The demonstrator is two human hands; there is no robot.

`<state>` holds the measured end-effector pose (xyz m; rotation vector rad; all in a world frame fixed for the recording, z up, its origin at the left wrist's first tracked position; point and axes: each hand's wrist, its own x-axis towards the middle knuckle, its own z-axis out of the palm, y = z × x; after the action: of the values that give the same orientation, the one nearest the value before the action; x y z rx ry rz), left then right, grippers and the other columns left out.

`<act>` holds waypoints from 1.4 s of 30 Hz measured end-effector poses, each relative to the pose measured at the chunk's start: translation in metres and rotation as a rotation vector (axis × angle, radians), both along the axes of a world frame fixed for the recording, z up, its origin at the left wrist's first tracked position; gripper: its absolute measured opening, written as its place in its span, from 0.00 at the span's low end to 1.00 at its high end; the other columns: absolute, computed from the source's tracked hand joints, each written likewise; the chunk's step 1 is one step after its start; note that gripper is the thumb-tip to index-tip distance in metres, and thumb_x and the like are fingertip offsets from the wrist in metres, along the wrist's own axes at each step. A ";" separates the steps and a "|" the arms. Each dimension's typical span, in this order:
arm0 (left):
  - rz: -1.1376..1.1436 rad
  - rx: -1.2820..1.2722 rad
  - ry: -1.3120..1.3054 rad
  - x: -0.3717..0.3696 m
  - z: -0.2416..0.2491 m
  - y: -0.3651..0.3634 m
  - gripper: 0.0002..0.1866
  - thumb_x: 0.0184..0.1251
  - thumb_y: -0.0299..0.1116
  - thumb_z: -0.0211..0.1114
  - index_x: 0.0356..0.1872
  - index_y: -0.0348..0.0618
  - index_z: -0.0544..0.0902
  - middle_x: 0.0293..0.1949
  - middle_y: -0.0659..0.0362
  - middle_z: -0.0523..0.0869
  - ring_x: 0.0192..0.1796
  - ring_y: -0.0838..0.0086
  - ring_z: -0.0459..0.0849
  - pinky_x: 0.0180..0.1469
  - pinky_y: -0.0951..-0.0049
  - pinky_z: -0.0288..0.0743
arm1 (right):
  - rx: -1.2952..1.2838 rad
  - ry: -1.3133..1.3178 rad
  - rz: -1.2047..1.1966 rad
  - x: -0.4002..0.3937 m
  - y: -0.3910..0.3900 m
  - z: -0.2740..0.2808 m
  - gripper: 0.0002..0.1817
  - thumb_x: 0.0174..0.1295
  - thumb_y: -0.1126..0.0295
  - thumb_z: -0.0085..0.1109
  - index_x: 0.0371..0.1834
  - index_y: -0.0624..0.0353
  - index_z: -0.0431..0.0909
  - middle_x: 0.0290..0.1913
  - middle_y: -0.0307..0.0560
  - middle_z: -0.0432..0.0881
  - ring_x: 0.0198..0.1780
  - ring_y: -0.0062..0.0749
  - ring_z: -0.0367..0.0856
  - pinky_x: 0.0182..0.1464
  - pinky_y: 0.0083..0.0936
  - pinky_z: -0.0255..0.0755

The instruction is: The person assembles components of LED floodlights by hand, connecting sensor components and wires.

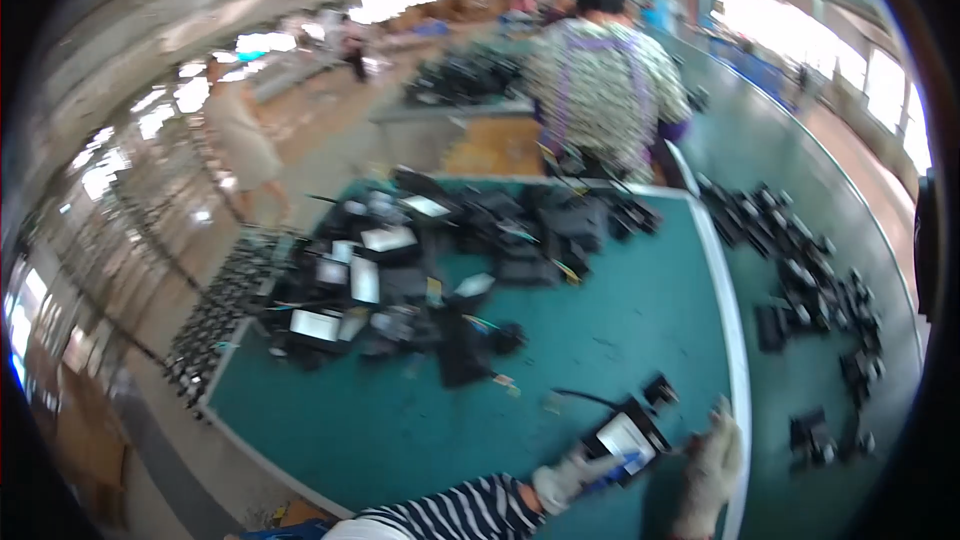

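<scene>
Reaching in from the bottom edge over a green table [630, 330], a gloved left hand [570, 478] lies at a black unit [630, 440] with a white label [620, 434], near the table's right edge. Its fingers stretch beside a blurred blue item [612, 473]; whether they grip it or the unit cannot be told. The gloved right hand [713, 462], just right of the unit, is loosely open, nothing visible in it; blur hides any contact. Beyond, a dark pile [410, 280] smears together, and a person [607, 90] shows only from behind.
</scene>
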<state>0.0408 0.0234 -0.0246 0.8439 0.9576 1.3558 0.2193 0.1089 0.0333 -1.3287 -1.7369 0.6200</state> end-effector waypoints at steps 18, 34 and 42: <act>-0.060 0.126 0.117 -0.008 0.033 0.010 0.32 0.70 0.24 0.67 0.73 0.36 0.67 0.64 0.54 0.80 0.65 0.68 0.79 0.68 0.64 0.74 | 0.216 -0.035 0.166 -0.051 -0.016 0.035 0.18 0.64 0.73 0.70 0.56 0.66 0.84 0.36 0.53 0.88 0.33 0.36 0.89 0.39 0.26 0.81; -0.532 -0.147 0.010 -0.035 0.032 0.017 0.33 0.70 0.35 0.71 0.73 0.39 0.69 0.62 0.55 0.82 0.64 0.70 0.80 0.69 0.68 0.73 | 0.103 -0.450 0.558 -0.025 -0.009 0.077 0.20 0.70 0.58 0.63 0.62 0.50 0.81 0.31 0.45 0.84 0.27 0.39 0.85 0.28 0.35 0.77; -0.428 -0.067 -0.034 -0.033 0.010 0.007 0.38 0.71 0.36 0.71 0.76 0.39 0.63 0.66 0.54 0.77 0.67 0.70 0.76 0.71 0.67 0.70 | 0.194 -0.407 0.494 -0.036 -0.017 0.080 0.16 0.60 0.61 0.72 0.51 0.47 0.89 0.28 0.44 0.82 0.26 0.43 0.82 0.29 0.35 0.74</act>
<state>0.0073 0.0300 -0.0145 0.9108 0.7381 0.9615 0.1833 0.0919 0.1136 -0.9320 -2.4259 0.4464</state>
